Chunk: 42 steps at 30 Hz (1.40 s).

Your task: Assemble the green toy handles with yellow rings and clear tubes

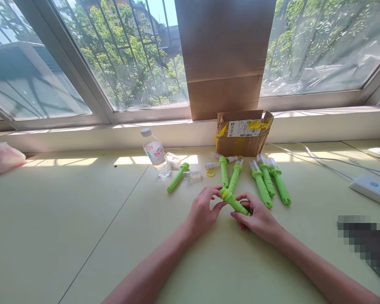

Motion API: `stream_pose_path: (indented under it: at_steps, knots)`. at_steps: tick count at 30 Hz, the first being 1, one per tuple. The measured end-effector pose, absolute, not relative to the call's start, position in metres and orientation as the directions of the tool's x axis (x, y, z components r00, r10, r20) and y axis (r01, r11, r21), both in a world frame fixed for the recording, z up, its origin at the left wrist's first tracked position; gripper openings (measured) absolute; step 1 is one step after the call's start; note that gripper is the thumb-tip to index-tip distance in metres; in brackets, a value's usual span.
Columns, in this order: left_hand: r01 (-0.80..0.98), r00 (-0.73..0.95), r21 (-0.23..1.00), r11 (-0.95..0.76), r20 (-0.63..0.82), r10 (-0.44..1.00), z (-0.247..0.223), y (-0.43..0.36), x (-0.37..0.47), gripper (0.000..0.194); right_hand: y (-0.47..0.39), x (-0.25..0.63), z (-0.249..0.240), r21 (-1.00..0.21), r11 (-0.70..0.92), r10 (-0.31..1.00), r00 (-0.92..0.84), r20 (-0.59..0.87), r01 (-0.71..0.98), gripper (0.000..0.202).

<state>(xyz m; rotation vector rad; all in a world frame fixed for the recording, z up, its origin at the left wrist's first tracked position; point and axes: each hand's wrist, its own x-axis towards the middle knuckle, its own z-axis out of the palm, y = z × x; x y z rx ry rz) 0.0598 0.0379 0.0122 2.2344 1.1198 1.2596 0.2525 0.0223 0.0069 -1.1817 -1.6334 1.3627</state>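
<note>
My right hand [256, 217] is closed round the lower part of a green torch-shaped handle [236, 203], which lies tilted between my hands. Near its ribbed head sits a yellow ring [224, 194], where the fingertips of my left hand [204, 209] pinch the handle. No clear cap shows on this handle. Just beyond it lie a green handle without a cap [223, 171] and one with a clear cap [236, 174]. A loose yellow ring [210, 172] rests on the table close by. Another uncapped green handle [177, 178] lies beside a clear ribbed cap [192, 175].
Three capped green handles [266, 181] lie to the right. A water bottle [156, 154] and an open cardboard box [240, 141] stand near the windowsill. A white power strip [372, 190] with cables is at right, above a blurred dark object [367, 245]. A pinkish bag [4, 157] sits far left.
</note>
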Motion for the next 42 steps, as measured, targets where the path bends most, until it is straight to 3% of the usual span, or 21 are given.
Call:
stream_pose_path:
  at_steps: [4,21,42]
  knots:
    - [0.474,0.296,0.596,-0.648,0.585,0.755,0.0131,0.0379,0.0602,0.011,0.0212,0.2527,0.0097,-0.969,0.064,0.945,-0.328,-0.019,0.24,0.02]
    - [0.523,0.302,0.583,-0.622,0.556,0.774,0.0148,0.0387,0.0594,0.009,0.0215,0.2527,0.0082,-0.962,0.065,0.927,-0.374,-0.039,0.264,0.033]
    - [0.508,0.31,0.586,-0.631,0.56,0.769,0.0157,0.0382,0.0589,0.007,0.0235,0.2515,0.0077,-0.986,0.024,0.897,-0.439,-0.052,0.165,0.038]
